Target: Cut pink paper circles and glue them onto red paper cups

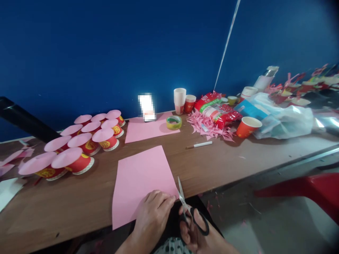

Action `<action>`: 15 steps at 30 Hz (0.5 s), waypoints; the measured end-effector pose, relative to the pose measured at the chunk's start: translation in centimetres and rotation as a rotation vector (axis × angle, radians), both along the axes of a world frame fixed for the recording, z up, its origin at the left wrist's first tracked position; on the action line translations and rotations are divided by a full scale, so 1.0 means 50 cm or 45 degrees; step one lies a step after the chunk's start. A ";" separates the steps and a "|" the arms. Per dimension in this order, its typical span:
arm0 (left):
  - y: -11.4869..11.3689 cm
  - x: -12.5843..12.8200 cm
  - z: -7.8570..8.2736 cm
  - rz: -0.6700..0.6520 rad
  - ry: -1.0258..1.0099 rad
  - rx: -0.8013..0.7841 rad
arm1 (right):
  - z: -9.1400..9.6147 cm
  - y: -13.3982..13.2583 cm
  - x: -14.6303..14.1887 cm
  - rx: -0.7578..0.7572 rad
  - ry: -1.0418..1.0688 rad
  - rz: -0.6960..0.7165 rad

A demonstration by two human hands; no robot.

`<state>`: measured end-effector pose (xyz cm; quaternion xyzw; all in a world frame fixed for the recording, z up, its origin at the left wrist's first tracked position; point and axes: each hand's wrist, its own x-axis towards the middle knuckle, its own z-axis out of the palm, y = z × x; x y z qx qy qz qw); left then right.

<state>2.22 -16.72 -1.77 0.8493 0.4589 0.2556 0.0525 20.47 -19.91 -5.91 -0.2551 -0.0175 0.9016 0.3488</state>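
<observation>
A pink sheet of paper [140,180] lies on the brown table [66,201], its near edge hanging over the front. My left hand [152,217] pinches the sheet's near right corner, fingers closed on it. My right hand [196,234] grips black-handled scissors [189,208]; their blades are slightly apart at the paper's right edge, tips pointing away from me.
Several upturned red cups with pink paper discs [79,144] stand at the left. Farther back are a second pink sheet [148,128], a tape roll [174,122], a pen [199,144], stacked cups [179,100], pink paper scraps [209,127], snack bags [219,111], an orange cup [247,127] and a plastic bag [280,118]. A red chair [307,192] is at right.
</observation>
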 end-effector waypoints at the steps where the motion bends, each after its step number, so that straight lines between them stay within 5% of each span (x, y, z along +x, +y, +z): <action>1: -0.001 -0.006 0.001 -0.004 0.004 0.004 | 0.003 0.001 -0.005 0.013 0.011 0.006; 9: -0.010 -0.070 0.029 -0.068 0.085 -0.016 | -0.008 -0.003 -0.068 0.338 -0.028 0.175; 15: -0.005 -0.081 0.035 0.089 0.074 -0.016 | -0.014 0.000 -0.086 0.306 0.041 0.221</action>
